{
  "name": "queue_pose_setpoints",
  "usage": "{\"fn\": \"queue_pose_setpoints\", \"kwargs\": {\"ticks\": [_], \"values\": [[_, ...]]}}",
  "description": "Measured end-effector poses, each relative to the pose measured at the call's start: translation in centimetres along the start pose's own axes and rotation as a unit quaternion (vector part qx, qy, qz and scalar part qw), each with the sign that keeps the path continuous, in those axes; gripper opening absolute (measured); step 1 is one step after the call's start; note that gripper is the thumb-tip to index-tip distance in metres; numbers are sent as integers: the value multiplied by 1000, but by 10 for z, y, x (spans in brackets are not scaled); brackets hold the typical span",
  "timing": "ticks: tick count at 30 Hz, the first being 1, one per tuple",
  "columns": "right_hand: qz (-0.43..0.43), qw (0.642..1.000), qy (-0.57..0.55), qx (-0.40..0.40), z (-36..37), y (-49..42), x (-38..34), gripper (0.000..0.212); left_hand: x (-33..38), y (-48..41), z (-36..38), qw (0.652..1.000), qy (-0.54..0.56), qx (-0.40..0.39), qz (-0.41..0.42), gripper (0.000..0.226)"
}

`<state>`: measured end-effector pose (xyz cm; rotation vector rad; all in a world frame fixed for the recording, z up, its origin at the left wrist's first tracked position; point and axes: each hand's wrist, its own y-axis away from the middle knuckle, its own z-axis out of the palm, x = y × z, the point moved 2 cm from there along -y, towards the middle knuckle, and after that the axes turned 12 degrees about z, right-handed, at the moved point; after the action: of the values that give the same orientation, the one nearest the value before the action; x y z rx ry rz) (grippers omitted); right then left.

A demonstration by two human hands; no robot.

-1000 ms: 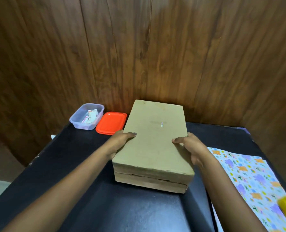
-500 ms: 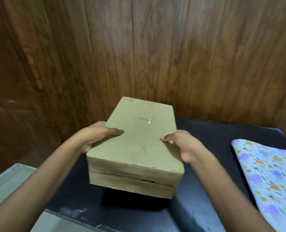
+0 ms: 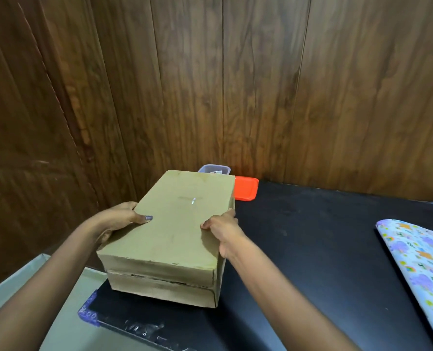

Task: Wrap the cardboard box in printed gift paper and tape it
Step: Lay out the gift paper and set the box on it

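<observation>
A plain brown cardboard box [image 3: 175,224] with a lid is held just above the left end of the black table [image 3: 311,236]. My left hand [image 3: 119,219] grips its left side, thumb lying on the lid. My right hand [image 3: 223,229] grips the right side, thumb on the lid's edge. The printed gift paper [image 3: 420,257], white with purple and orange animals, lies on the table at the far right, its left edge curled up.
A clear plastic tub [image 3: 214,169] and its orange lid [image 3: 245,191] sit by the wooden wall behind the box. The table's left corner [image 3: 91,315] juts over pale floor [image 3: 66,312]. Dark wood panelling closes off the back and left.
The box has moved left from the table's middle to over its left end, both hands keeping their grip. The view has swung left, so the paper sits farther right.
</observation>
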<state>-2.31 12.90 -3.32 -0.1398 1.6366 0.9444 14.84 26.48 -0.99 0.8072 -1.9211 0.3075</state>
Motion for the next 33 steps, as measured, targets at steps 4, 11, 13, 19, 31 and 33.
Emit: {"fn": "queue_pose_setpoints", "kwargs": {"ticks": [4,11,13,19,31,33], "values": [[14,1000,9,8,7,-2,6,67,-2,2,-5,1000,-15,-11,-2,6],[13,1000,22,14,-1,2,9,65,6,9,-3,994,-111,14,-2,9],[-10,999,28,29,-5,1,9,67,13,10,3,979,-191,58,31,18],[-101,991,-6,83,-54,3,-2,4,54,9,65,960,-165,140,178,30],[-168,955,-16,245,-259,61,10,30,164,15,299,937,64,-159,305,11],[-173,938,-4,302,-299,76,19,28,174,17,340,935,68,-184,295,10]]}}
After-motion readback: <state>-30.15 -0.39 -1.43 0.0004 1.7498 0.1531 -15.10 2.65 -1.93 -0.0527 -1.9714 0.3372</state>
